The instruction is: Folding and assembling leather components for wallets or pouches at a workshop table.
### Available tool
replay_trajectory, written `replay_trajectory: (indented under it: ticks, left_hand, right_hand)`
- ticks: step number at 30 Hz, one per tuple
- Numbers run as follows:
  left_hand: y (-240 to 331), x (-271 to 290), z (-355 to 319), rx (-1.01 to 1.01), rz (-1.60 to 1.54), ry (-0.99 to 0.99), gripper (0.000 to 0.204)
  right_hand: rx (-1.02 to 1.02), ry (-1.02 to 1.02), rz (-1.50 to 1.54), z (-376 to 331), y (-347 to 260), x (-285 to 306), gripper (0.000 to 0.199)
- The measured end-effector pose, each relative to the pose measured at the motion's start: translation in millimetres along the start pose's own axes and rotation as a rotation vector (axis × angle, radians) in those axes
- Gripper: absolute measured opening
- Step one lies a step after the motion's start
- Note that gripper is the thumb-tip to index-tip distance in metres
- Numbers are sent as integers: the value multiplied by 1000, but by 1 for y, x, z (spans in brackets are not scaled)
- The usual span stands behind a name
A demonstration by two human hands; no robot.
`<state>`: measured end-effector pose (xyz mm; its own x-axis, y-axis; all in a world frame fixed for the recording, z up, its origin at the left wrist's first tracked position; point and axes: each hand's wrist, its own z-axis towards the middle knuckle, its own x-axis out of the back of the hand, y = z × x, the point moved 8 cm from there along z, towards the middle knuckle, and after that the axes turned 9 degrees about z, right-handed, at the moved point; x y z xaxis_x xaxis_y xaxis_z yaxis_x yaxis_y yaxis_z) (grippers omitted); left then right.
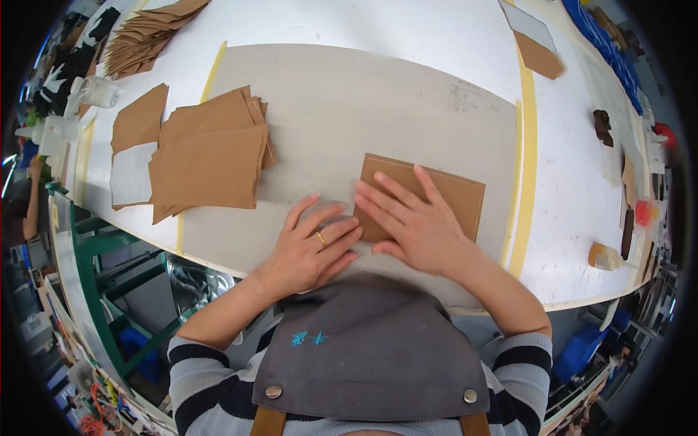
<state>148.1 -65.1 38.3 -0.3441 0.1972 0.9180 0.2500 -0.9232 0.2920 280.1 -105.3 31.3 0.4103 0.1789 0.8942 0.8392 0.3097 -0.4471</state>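
A brown rectangular leather-like panel [454, 192] with a pale stitched line near its edge lies on a grey mat [313, 102] in front of me. My right hand [414, 218] rests flat over the panel's left half, fingers spread and holding nothing. Beside the panel's lower left corner, my left hand [316, 247], with a ring on one finger, lies on the mat with its fingers stretched out. Its fingertips come close to the panel's edge; whether they touch it I cannot tell. To the left sits a stack of similar brown panels [207, 167].
Another brown pile [149, 36] stands at the far left, near a clear bottle [98, 92]. A brown and white piece [538, 54] lies far right. On the right edge are an amber glue bottle [605, 256] and a dark scrap [603, 127]. Yellow tape [528, 145] borders the mat.
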Motion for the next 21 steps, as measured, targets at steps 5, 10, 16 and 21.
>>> replay_trajectory:
  ticks: [5,10,16,21]
  left_hand:
    - [2,1,6,-38,1,3,37]
    - [7,12,13,-14,58,-84,38]
    - [47,-8,94,-178,-50,-59,49]
    - [74,-68,131,-300,31,-102,59]
  right_hand:
    - [-118,130,-109,27,46,16,66]
    - [-299,242,-115,-25,74,49,64]
    - [-481,315,106,-139,39,41,76]
    - [-555,158,88,-137,15,3,84]
